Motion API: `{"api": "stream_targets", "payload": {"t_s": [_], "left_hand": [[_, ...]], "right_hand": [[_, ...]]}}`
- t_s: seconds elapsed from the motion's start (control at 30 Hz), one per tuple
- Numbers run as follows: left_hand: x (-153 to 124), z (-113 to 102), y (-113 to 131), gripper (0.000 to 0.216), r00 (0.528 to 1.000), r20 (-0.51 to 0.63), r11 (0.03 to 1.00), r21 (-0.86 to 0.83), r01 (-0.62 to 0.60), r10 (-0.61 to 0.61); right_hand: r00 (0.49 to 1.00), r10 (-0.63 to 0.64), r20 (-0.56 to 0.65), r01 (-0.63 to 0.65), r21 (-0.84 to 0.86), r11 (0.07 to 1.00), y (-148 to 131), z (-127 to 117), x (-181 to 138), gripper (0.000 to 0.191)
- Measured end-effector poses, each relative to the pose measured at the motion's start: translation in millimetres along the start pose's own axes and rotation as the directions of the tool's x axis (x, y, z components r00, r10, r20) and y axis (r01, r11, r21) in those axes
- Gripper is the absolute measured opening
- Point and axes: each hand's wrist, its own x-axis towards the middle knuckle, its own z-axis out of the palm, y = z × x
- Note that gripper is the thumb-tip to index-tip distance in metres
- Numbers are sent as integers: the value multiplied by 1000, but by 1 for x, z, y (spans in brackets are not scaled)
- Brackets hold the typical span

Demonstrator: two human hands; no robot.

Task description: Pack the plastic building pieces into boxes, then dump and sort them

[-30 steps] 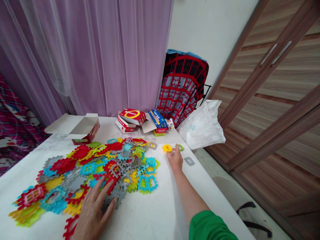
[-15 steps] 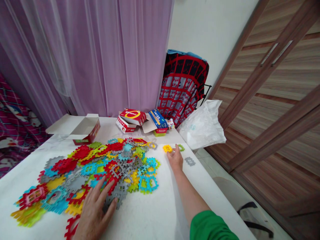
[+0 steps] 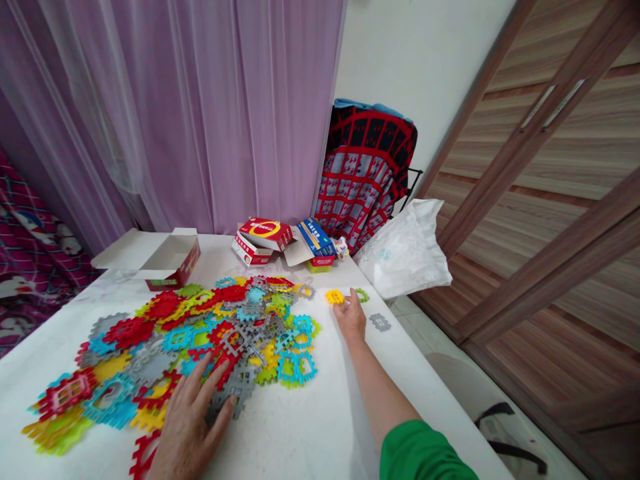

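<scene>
Purple curtains, wooden sliding doors

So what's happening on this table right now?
A person in a green sleeve has both hands on a white table strewn with colourful interlocking plastic tiles. The left hand lies flat on a grey tile at the pile's near edge. The right hand reaches out to a yellow tile and a green tile set apart from the pile.

Counts: two hands; three loose tiles apart from one heap; one open box; one white bag.
</scene>
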Motion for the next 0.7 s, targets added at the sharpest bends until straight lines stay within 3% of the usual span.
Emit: {"api": "stream_targets", "payload": {"t_s": [0.13, 0.3, 0.7], "left_hand": [[1, -1, -1, 50, 1000, 0, 1000, 7, -12, 12], [-1, 2, -3, 50, 1000, -1, 1000, 0, -17, 17], [-2, 4, -8, 50, 1000, 6, 1000, -17, -22, 22]], "right_hand": [[999, 14, -35, -16, -39, 999, 1, -3, -1, 59], [997, 73, -23, -76, -281, 957, -1, -8, -2, 47], [989, 125, 83, -83, -387, 918, -12, -11, 4, 43]]}}
